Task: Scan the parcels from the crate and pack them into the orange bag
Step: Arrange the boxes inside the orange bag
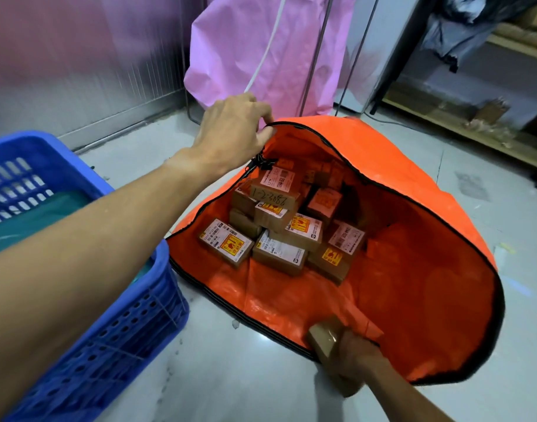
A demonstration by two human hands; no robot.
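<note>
Rim of orange bag (413,300) is pinched and held up by left hand (230,135). 1 brown parcel (323,336) is gripped by right hand (357,359) at the bag's near edge. Labelled parcels (279,226) are piled inside. Blue crate (108,345) is beside the bag, left.

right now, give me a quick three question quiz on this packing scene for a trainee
1. True or false: the left hand pinches the rim of the orange bag.
2. What does the right hand grip? A) a tape roll B) a brown parcel C) a scanner
3. On which side of the bag, as the person sees it, does the blue crate stand?
Key: 1 true; 2 B; 3 left.
</note>
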